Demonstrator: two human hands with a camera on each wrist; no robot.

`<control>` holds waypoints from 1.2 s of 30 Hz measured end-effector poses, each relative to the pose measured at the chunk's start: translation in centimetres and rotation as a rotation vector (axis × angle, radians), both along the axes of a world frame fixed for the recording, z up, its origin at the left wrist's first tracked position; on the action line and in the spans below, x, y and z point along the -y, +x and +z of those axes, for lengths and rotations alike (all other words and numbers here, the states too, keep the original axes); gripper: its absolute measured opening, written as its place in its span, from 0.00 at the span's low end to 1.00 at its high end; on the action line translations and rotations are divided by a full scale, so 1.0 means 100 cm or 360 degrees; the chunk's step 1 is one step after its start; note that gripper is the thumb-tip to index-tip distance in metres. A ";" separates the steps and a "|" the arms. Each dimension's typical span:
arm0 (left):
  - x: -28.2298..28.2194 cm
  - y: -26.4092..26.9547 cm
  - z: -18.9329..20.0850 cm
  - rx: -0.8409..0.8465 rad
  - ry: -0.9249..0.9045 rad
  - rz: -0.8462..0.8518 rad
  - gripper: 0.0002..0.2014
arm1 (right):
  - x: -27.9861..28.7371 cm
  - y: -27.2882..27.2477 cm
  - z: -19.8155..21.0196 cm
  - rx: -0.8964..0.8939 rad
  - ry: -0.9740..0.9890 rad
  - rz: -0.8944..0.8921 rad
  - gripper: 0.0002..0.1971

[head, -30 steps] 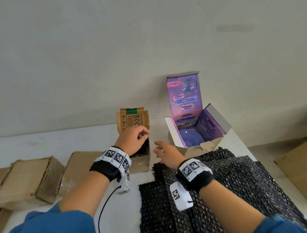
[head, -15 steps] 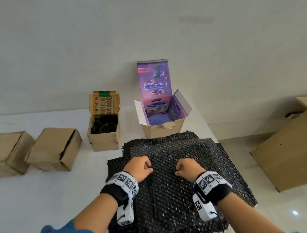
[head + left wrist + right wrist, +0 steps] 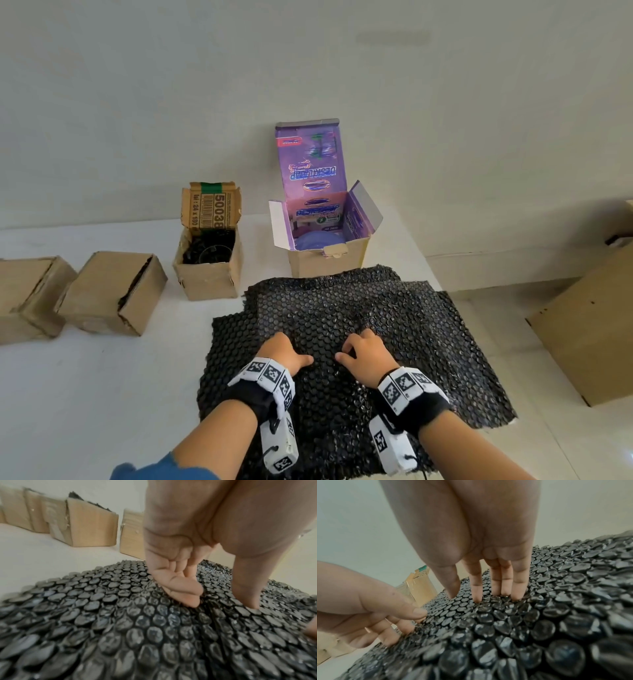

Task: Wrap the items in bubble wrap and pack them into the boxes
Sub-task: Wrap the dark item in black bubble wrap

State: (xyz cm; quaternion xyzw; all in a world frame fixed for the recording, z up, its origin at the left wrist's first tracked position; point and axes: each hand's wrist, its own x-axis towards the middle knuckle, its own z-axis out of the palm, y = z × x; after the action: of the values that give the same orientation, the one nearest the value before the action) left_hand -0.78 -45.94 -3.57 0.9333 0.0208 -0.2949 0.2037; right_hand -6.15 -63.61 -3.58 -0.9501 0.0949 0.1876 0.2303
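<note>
A stack of black bubble wrap (image 3: 394, 329) lies spread on the white table (image 3: 85, 394). Both hands are set on its near middle, side by side. My left hand (image 3: 286, 351) presses its fingertips (image 3: 190, 601) and thumb into the top sheet. My right hand (image 3: 366, 351) stands with straight fingers (image 3: 505, 588), their tips and the thumb pushed into the bubbles; nothing is held. Behind the wrap stands an open purple box (image 3: 325, 253) with a bluish round item inside. To its left, an open brown box (image 3: 209, 274) holds a black wrapped item.
Two shut cardboard boxes (image 3: 113, 294) (image 3: 27, 298) lie on the table's left side. The table's right edge runs just past the wrap. A large cardboard box (image 3: 589, 329) stands on the floor to the right. A wall closes the back.
One second ago my left hand was at the brown box's opening. Both hands have since come back onto the bubble wrap, and their fingertips now press into it.
</note>
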 end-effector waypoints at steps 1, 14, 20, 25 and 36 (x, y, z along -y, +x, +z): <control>0.001 0.000 0.000 -0.0015 0.0050 -0.0027 0.29 | 0.001 -0.001 -0.001 0.0000 0.0010 0.0010 0.19; 0.040 -0.015 0.038 -0.0365 -0.1460 -0.0080 0.11 | 0.016 0.011 0.020 0.0038 0.1053 -0.0580 0.31; 0.059 -0.005 0.015 0.0298 -0.0877 -0.0113 0.16 | 0.063 0.011 0.020 0.0224 0.1026 -0.0690 0.11; 0.080 -0.003 -0.009 0.0002 -0.0788 0.0079 0.35 | 0.085 0.010 0.017 0.0083 0.0443 -0.0652 0.30; 0.074 0.010 -0.009 -0.0321 -0.1344 0.0321 0.05 | 0.083 0.000 0.025 0.0382 0.0751 -0.0623 0.36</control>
State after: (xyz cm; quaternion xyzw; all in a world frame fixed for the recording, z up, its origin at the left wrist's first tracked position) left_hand 0.24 -53.29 -4.44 0.7281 0.0092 -0.3458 0.5918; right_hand -6.15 -71.93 -1.10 -0.8496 0.2017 0.0432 0.4854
